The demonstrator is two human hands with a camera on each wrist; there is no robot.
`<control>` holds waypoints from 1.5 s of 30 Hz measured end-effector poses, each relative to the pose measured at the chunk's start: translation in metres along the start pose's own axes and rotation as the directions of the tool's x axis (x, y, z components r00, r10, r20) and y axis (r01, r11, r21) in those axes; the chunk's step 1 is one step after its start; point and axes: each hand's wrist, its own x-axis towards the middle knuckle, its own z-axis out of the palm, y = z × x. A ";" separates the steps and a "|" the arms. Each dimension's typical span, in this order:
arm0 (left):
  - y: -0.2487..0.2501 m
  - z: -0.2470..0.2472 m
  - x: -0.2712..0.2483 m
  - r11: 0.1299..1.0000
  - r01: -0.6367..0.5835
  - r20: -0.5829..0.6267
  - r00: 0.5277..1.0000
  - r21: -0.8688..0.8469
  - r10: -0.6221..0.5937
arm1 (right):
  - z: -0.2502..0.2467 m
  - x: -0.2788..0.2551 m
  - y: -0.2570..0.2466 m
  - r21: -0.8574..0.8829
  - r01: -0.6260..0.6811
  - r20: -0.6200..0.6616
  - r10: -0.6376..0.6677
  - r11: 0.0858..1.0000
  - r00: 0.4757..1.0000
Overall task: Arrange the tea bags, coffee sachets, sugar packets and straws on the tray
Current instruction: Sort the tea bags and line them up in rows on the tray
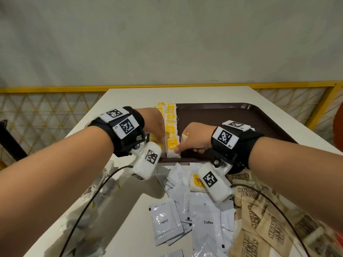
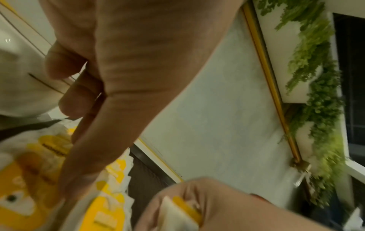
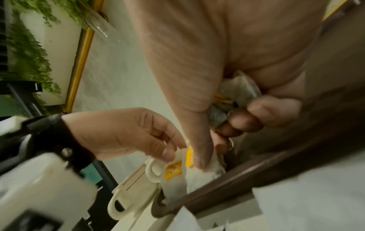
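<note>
A brown tray (image 1: 222,115) lies on the white table, with two rows of yellow-tagged tea bags (image 1: 170,119) along its left edge. My left hand (image 1: 160,140) reaches down onto the near end of the left row, thumb and fingertips pinching a tea bag (image 3: 173,168) by its tag. My right hand (image 1: 185,149) holds a few tea bags (image 3: 237,93) in its curled fingers, while its thumb presses the nearest bag (image 1: 173,152) of the right row. Coffee sachets (image 1: 207,221) and brown sugar packets (image 1: 259,216) lie loose in front of the tray.
One loose tea bag (image 1: 196,182) lies under my right wrist camera. A blurred pile of white wrapped items (image 1: 96,201) sits at the near left. A cream plastic piece (image 3: 134,184) lies left of the tray. A yellow mesh fence (image 1: 46,112) runs behind the table.
</note>
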 end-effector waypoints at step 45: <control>0.008 0.006 0.024 0.992 -0.072 0.067 0.996 0.104 0.066 | 0.010 0.001 0.001 -0.103 0.085 0.000 -0.085 0.991 0.996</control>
